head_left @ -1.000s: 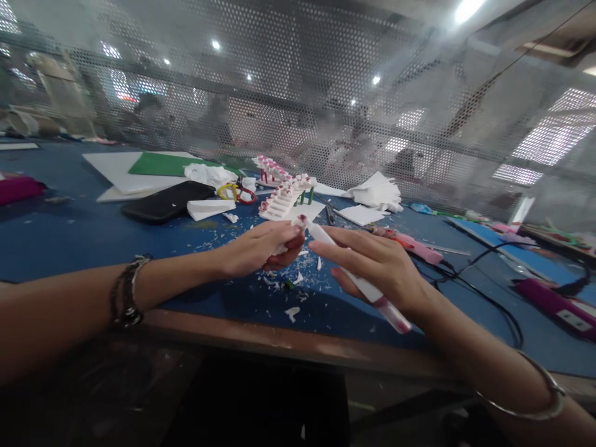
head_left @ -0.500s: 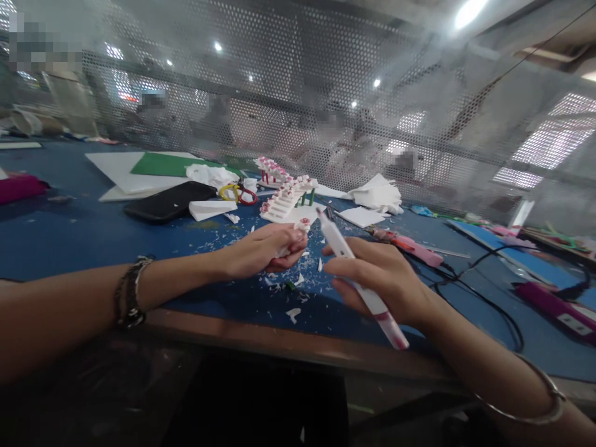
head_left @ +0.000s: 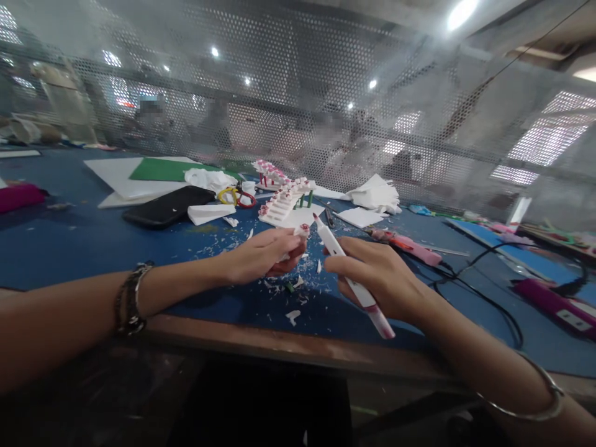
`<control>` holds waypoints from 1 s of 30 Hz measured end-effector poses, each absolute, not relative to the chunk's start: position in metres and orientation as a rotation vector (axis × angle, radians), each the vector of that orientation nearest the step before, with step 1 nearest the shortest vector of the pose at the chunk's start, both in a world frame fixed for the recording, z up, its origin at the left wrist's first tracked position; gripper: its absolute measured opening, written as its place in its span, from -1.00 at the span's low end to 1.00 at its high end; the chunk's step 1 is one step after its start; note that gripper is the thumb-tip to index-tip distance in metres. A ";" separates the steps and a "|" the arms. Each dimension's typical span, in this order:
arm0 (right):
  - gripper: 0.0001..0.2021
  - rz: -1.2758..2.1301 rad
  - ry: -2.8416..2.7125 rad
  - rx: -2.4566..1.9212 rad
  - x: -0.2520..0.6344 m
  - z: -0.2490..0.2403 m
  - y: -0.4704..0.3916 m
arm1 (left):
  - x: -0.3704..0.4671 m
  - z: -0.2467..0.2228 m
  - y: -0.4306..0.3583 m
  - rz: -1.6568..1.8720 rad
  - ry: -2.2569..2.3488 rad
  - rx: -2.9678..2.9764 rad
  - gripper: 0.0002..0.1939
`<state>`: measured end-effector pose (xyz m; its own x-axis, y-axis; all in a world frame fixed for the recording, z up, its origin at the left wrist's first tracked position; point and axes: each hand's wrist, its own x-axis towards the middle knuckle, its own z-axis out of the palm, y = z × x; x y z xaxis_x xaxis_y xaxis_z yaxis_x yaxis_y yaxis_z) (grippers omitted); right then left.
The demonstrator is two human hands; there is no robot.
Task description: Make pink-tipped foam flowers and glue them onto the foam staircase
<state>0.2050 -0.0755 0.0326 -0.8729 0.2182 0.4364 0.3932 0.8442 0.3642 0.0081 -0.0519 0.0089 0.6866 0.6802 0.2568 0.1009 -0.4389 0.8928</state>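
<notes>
Between the fingers of my left hand [head_left: 263, 256] is a small white paper flower [head_left: 302, 230] with red marks on its top. My right hand [head_left: 377, 273] is closed round a white marker pen [head_left: 331, 240], whose uncapped dark red tip points up and left, a little apart from the flower. Behind the hands stands a white model staircase [head_left: 284, 202] with red-marked flowers along it and green posts, on a white base. A second model part [head_left: 269, 171] with pink tops and red posts is just behind it.
White paper scraps litter the blue table [head_left: 223, 298]. On the left lie a black phone [head_left: 167, 208], scissors [head_left: 236, 197], and green [head_left: 158, 169] and white sheets. To the right are a pink glue gun [head_left: 412, 247], black cables, a purple power strip [head_left: 556, 307] and stacked white paper [head_left: 375, 194].
The marker has turned slightly more upright, its back end shifting left, and its tip now shows clearly. My left hand still holds the flower, which has dropped slightly in view.
</notes>
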 end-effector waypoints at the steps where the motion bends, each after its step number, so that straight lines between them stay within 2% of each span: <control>1: -0.83 -0.631 -2.642 -0.410 0.205 0.032 -0.075 | 0.009 0.010 -0.053 0.762 0.611 1.948 -0.73; 7: -0.82 -0.622 -2.709 -0.559 0.204 0.033 -0.076 | 0.011 0.012 -0.056 0.791 0.732 1.969 -0.74; 11: -0.83 -0.601 -2.689 -0.419 0.204 0.034 -0.076 | 0.011 0.009 -0.054 0.850 0.721 2.038 -0.74; 15: -0.82 -0.495 -2.703 -0.560 0.203 0.034 -0.076 | 0.010 0.008 -0.055 0.904 0.813 2.191 -0.76; 19: -0.85 -0.533 -2.692 -0.430 0.204 0.033 -0.076 | 0.009 0.007 -0.054 0.942 0.783 2.238 -0.80; 23: -0.87 -0.401 -2.650 -0.662 0.206 0.031 -0.074 | 0.009 0.008 -0.054 0.932 0.876 2.308 -0.76; 30: -0.84 -0.477 -2.768 -0.578 0.203 0.032 -0.075 | 0.009 0.007 -0.051 0.990 0.877 2.305 -0.77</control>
<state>0.2029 -0.0745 0.0317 -0.8828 0.3371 0.3272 0.4271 0.8659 0.2602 0.0089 -0.0511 0.0068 0.5331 0.7131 0.4553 0.3666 -0.6797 0.6353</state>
